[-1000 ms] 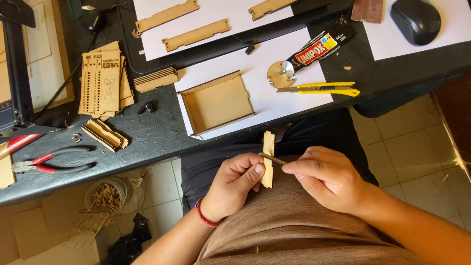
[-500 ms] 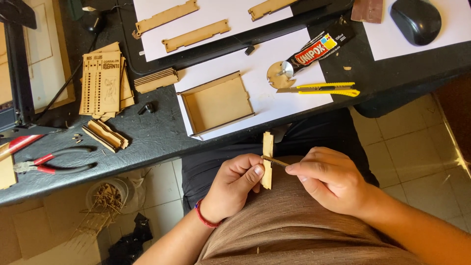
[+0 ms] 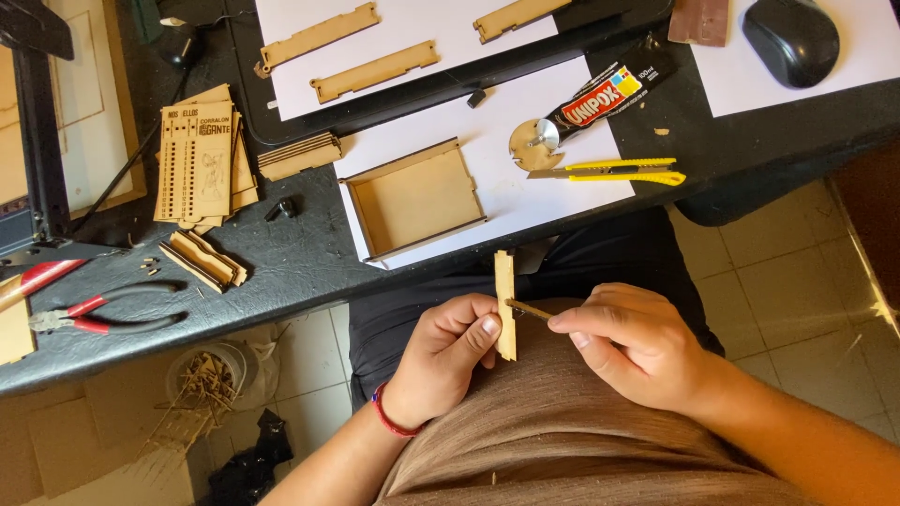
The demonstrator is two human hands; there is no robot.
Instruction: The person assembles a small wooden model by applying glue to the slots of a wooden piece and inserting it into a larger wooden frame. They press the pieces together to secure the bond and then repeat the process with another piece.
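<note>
Over my lap, my left hand (image 3: 447, 354) pinches a narrow notched wooden strip (image 3: 505, 302) and holds it upright. My right hand (image 3: 637, 345) grips a thin wooden stick (image 3: 531, 310) whose tip touches the strip's side about halfway down. On white paper on the black desk just above the hands lies an open shallow wooden box (image 3: 413, 200).
On the desk: a glue tube (image 3: 604, 97), a yellow utility knife (image 3: 619, 171), a round metal disc (image 3: 534, 145), a computer mouse (image 3: 790, 37), flat wooden cut-outs (image 3: 374, 72), stacked wooden panels (image 3: 200, 157), and red-handled pliers (image 3: 103, 312). A bin of wood scraps (image 3: 202, 386) stands on the tiled floor.
The hands have hardly shifted; the stick tip stays against the strip while my right hand moves slightly.
</note>
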